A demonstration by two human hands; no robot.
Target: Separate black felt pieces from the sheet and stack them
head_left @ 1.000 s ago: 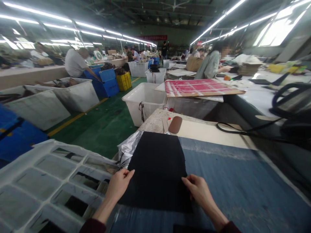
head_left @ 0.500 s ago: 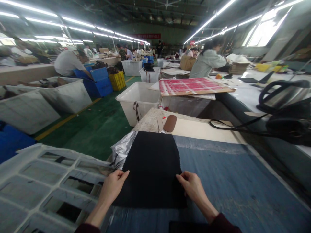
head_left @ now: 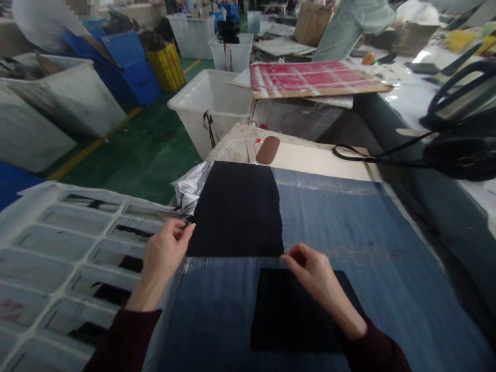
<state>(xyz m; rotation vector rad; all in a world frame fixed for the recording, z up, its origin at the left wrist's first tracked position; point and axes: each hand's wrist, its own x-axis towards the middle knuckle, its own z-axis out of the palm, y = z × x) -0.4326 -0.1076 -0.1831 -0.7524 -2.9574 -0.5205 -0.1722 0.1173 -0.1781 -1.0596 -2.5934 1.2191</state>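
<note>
A black fabric sheet (head_left: 238, 212) lies on the blue-grey work surface (head_left: 217, 310). My left hand (head_left: 165, 256) pinches at its left edge, fingers closed. At its near right corner, my right hand (head_left: 312, 271) has thumb and forefinger pressed together on the edge. A second black rectangular piece (head_left: 287, 315) lies nearer to me, partly under my right wrist and forearm. Just beyond the sheet, a brown rounded piece (head_left: 268, 150) rests beside a cream board (head_left: 310, 159).
A pale frame with rectangular openings (head_left: 58, 258) stands at the left. Crumpled silver film (head_left: 189, 188) sits by the sheet. Ahead are a white bin (head_left: 217, 98) and a red-topped board (head_left: 310, 77). A black strapped item (head_left: 461, 150) lies right. Co-workers are on both sides.
My view has tipped downward, bringing the second black piece into sight. The sheet's near edge has moved away from me and it lies flatter. My hands have gone along with it.
</note>
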